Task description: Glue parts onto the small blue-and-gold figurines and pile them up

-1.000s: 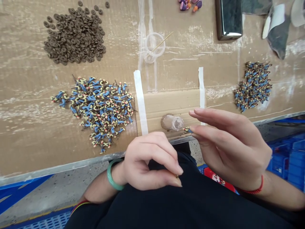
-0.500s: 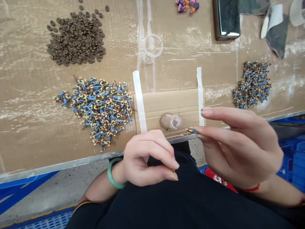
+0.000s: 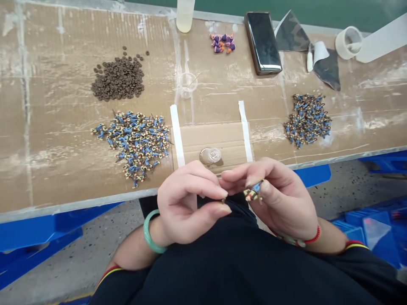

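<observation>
Figurine in blue and pale yellow sits in the right hand, whose grip I see pinching it between thumb and fingers. It is near the counter's front edge, close to the wearer's dark shirt. Just beside it, the left hand has thumb and forefinger pressed on a tiny brownish piece; from my end it is too small to make out. I cannot tell whether the two hands touch.

Beyond the fingers I get a translucent stub on a cardboard sheet, with a white tape strip along its left side and another white strip along its right. On the counter, a heap of similar figures lies to the left and a second heap to the right. Brown discs are piled behind the left heap. Farther back I see a clear cup with a thin stick, purple-and-orange pieces and a black-faced device.
</observation>
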Demonstrator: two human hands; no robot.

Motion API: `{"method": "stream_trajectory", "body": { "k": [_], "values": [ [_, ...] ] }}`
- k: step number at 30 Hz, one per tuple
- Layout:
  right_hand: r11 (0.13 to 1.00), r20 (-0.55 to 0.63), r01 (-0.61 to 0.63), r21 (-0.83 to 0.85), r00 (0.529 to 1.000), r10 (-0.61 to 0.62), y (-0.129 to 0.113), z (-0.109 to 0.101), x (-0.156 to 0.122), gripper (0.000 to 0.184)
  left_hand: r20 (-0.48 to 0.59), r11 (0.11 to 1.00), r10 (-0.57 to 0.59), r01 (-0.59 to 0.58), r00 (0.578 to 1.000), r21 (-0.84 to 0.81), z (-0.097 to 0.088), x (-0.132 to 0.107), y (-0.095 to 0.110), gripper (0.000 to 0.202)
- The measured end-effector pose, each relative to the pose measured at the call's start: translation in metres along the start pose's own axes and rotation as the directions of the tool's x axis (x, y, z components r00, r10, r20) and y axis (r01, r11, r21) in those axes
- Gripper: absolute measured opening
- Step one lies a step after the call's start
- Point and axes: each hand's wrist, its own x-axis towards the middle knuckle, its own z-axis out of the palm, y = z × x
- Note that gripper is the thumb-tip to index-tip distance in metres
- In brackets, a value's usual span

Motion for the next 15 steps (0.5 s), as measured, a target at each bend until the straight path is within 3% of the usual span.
{"method": "stream_trajectory", "body": {
  "k": [10,13,15],
  "values": [
    [1.000,0.014,0.013,-0.006,1.000,-0.013,-0.004,-0.001,-0.021,0.006,0.002,0.999,0.037,-0.037,0.999,0.027,0.017,-0.009,0.011,0.018],
    [0.982,0.040,0.104,-0.157,0.994,-0.099,-0.005,-0.006,-0.024,0.008,0.003,0.999,0.033,-0.033,0.999,0.034,0.017,-0.015,0.011,0.016],
    [0.875,0.075,0.263,-0.408,0.964,-0.254,-0.006,-0.014,-0.022,0.007,-0.019,0.998,0.038,-0.037,0.999,0.043,0.012,-0.022,0.007,0.013]
  ]
}}
